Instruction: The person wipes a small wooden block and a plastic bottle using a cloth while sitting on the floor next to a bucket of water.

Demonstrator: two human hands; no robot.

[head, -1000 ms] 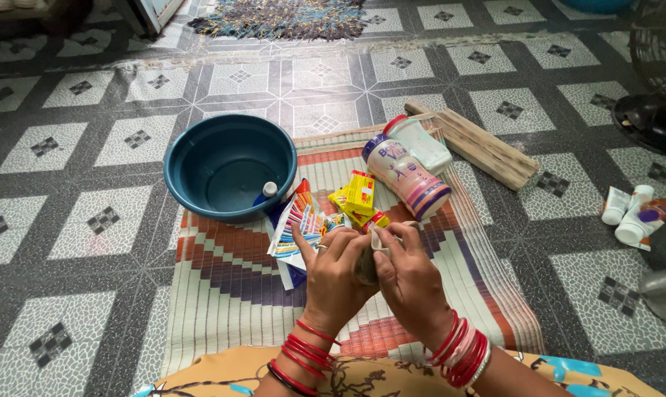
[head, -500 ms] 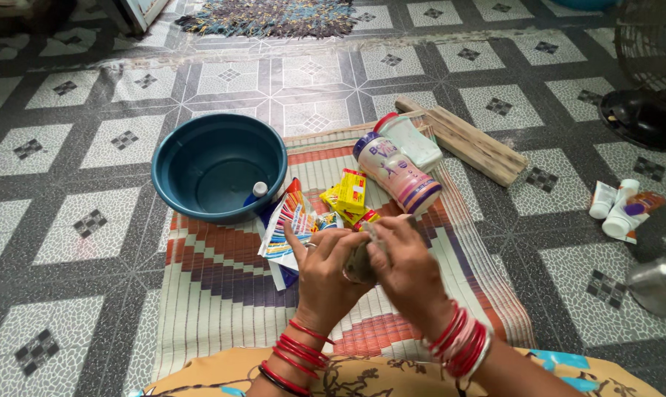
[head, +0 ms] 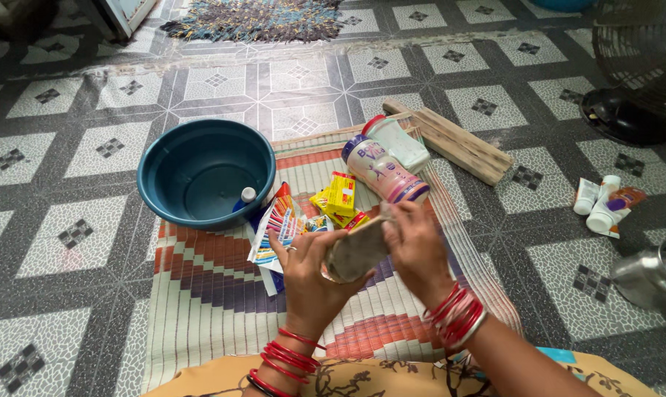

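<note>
Gripping a small pale packet (head: 356,250) from below, the left hand (head: 308,276) is closed around it while the right hand (head: 415,246) pinches its upper end. Packet and hands hover above the striped woven mat (head: 215,294), near the yellow boxes (head: 338,198) and teal basin (head: 205,173).

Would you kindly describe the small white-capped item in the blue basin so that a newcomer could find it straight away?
Start at the round dark blue basin on the tiled floor, at the far left corner of the striped woven mat. Inside it, against the near right wall, lies a small blue bottle with a white cap. It is the only thing in the basin; the colourful packets lie outside, on the mat.
</note>
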